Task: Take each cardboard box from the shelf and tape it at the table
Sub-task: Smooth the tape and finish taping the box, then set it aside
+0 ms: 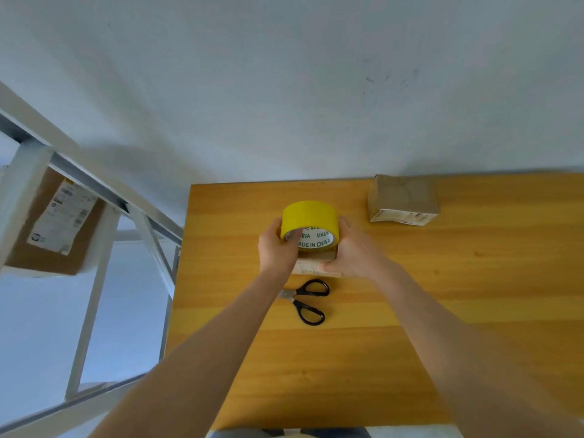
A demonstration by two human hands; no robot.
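Note:
A yellow tape roll [309, 218] is held above a small cardboard box [317, 263] that lies on the wooden table [442, 295]. My left hand [278, 248] grips the roll, with a finger curled into its core. My right hand [354, 251] lies against the right side of the box and roll, thumb on the box's front; much of the box is hidden behind both hands. A second cardboard box [403, 197] sits at the table's back edge, to the right. Another labelled cardboard box [53, 222] rests on the white metal shelf [94, 279] at the left.
Black-handled scissors [308, 300] lie on the table just in front of the small box, blades under my left forearm. A white wall runs behind the table. The shelf frame stands close to the table's left edge.

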